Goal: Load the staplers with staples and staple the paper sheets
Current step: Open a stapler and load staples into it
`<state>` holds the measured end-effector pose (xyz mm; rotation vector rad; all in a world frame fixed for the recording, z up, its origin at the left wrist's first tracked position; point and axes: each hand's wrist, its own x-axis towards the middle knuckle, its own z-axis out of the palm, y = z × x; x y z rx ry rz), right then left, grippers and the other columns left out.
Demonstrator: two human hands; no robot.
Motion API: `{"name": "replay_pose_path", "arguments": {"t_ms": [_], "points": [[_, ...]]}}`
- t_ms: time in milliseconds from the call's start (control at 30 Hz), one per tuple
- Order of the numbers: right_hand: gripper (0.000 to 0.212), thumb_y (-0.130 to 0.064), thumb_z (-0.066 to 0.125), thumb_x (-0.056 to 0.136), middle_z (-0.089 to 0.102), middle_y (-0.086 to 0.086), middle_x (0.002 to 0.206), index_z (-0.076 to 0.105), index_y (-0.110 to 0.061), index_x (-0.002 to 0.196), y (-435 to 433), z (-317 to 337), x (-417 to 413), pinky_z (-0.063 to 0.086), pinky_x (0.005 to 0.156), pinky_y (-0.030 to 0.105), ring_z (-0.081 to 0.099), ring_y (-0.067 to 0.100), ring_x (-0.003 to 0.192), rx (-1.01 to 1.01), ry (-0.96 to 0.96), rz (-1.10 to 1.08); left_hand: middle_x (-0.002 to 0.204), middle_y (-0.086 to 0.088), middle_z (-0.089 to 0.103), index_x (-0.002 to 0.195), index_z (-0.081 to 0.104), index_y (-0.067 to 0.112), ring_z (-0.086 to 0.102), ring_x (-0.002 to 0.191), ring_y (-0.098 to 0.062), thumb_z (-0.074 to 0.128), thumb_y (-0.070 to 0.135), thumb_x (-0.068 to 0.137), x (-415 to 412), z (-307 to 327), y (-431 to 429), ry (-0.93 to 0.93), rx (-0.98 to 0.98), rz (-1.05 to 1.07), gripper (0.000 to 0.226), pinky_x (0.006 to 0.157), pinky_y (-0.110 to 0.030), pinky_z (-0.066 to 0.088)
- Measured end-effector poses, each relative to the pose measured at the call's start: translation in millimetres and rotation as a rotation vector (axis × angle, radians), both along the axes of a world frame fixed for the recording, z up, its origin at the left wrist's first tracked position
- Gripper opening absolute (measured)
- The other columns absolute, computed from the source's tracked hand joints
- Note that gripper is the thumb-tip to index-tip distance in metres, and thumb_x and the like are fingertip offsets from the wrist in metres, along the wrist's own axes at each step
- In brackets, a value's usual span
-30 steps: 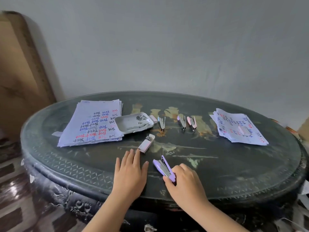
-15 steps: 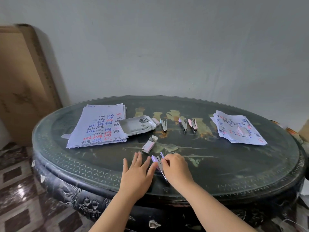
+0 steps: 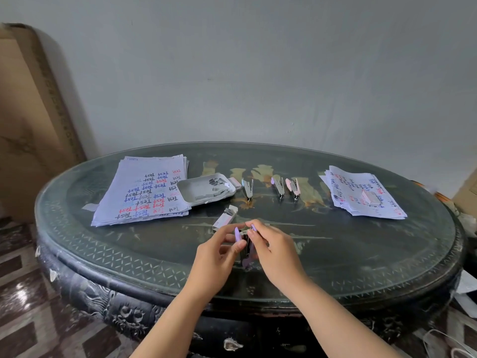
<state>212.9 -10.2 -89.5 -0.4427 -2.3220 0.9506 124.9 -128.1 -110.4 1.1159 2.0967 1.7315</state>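
A small purple stapler (image 3: 244,250) is held above the near part of the dark oval table (image 3: 361,267). My left hand (image 3: 218,257) grips its left side and my right hand (image 3: 273,250) pinches its top part from the right; the stapler looks opened. An open staple box (image 3: 225,217) lies just beyond my hands. Three more staplers stand in a row further back: a silver one (image 3: 248,189), a purple one (image 3: 278,186) and a pink one (image 3: 293,187). A white tray (image 3: 189,193) with staple strips sits by a large stack of written sheets (image 3: 144,192).
A second pile of written sheets (image 3: 361,192) lies at the table's right, with a small staple box (image 3: 371,197) on top. A cardboard panel (image 3: 28,120) leans on the wall at left. Patterned floor tiles (image 3: 23,306) show below the table's edge.
My right hand lifted the purple stapler off the table. My left hand left the tabletop and took hold of the stapler too. The camera tilted upward.
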Motion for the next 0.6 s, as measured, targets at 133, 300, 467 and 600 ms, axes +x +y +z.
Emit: {"name": "replay_pose_path", "arguments": {"t_ms": [133, 300, 467, 600], "points": [[0.023, -0.019, 0.049, 0.099, 0.057, -0.02, 0.083, 0.066, -0.013, 0.112, -3.8, -3.5, 0.2, 0.046, 0.069, 0.009, 0.057, -0.003, 0.075, 0.036, 0.009, -0.029, 0.088, 0.012, 0.068, 0.1, 0.055, 0.044, 0.069, 0.071, -0.016, 0.061, 0.015, 0.091, 4.4, -3.0, 1.2, 0.022, -0.001, 0.038, 0.032, 0.072, -0.043, 0.058], [0.021, -0.017, 0.046, 0.1, 0.066, -0.002, 0.084, 0.065, -0.012, 0.106, -8.9, -12.3, -3.4, 0.05, 0.067, 0.022, 0.064, 0.014, 0.075, 0.067, 0.033, -0.153, 0.091, 0.005, 0.071, 0.107, 0.055, 0.03, 0.07, 0.071, -0.025, 0.057, 0.009, 0.092, 3.8, -10.6, 4.0, -0.009, 0.027, 0.069, 0.026, 0.072, -0.046, 0.058], [0.029, -0.025, 0.043, 0.102, 0.071, 0.005, 0.087, 0.066, -0.013, 0.115, 8.2, -14.0, 10.7, 0.046, 0.057, 0.013, 0.072, 0.011, 0.063, -0.466, 0.003, -0.249, 0.093, -0.001, 0.074, 0.104, 0.054, 0.02, 0.072, 0.086, -0.019, 0.049, 0.006, 0.095, 0.2, -7.2, -5.8, -0.216, 0.065, 0.064, 0.017, 0.08, -0.036, 0.058], [0.027, -0.013, 0.05, 0.099, 0.073, 0.011, 0.084, 0.063, -0.013, 0.123, 22.5, -19.9, 19.2, 0.058, 0.075, 0.032, 0.074, 0.024, 0.073, -0.924, 0.053, -0.274, 0.09, 0.005, 0.07, 0.107, 0.048, 0.025, 0.068, 0.086, -0.012, 0.056, 0.02, 0.093, -19.1, -6.4, -17.3, -0.025, -0.176, 0.102, 0.017, 0.078, -0.021, 0.05]]}}
